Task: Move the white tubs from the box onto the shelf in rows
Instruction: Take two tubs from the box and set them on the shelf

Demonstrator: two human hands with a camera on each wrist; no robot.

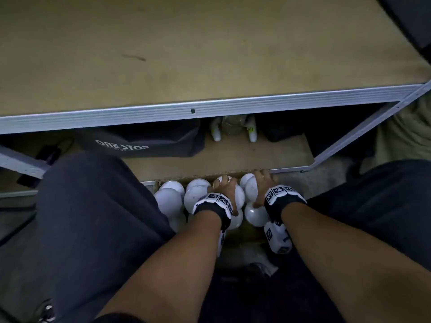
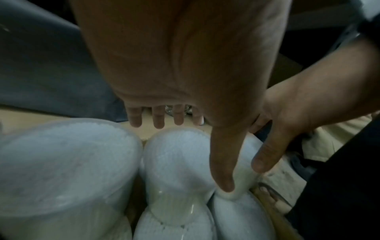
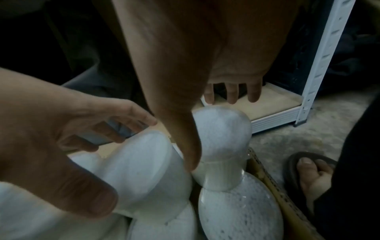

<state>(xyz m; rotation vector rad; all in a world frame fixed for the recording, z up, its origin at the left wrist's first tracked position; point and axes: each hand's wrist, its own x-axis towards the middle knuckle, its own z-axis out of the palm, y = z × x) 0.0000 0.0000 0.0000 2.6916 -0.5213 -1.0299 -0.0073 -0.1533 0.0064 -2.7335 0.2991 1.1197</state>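
Both hands reach into the box (image 3: 273, 191) at 6 o'clock, below the shelf (image 1: 210, 108). Left hand (image 1: 224, 190) and right hand (image 1: 262, 185) hover with fingers spread over white tubs (image 1: 196, 194), gripping nothing.

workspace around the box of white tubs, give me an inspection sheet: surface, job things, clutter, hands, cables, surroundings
surface: brown board shelf with a metal front edge, no tubs on it yet; one dark smudge.
job's things: white tubs packed close together in the cardboard box on the floor, some stacked on others.
clutter: dark bag printed with lettering and two white bottles on the lower shelf.
grippers: left hand and right hand reach down over the tubs with fingers spread; no grip closed yet.
cables: nothing seen.
surroundings: white slotted shelf post, grey floor, a sandalled foot beside the box.
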